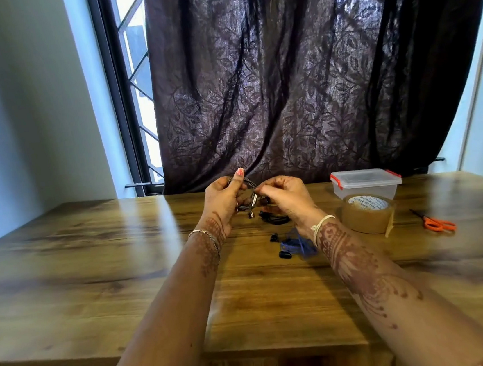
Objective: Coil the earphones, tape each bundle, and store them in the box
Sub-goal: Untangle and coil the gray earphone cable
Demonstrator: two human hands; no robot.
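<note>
Thin dark earphones [250,185] (loosely looped)

Table [97,261]: wood grain, glossy, reflective finish. Box [365,187]: clear plastic with red clips; tape roll [367,213]: brown, smooth. Curtain [296,69]: dark patterned cloth.

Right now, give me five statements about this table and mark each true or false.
1. The left hand and right hand both hold a cable. True.
2. The box has its lid off. False: the lid is on.
3. The tape sits in front of the box. True.
4. The scissors lie left of the hands. False: they lie right of the tape.
5. Blue earphones lie on the table. True.
</note>
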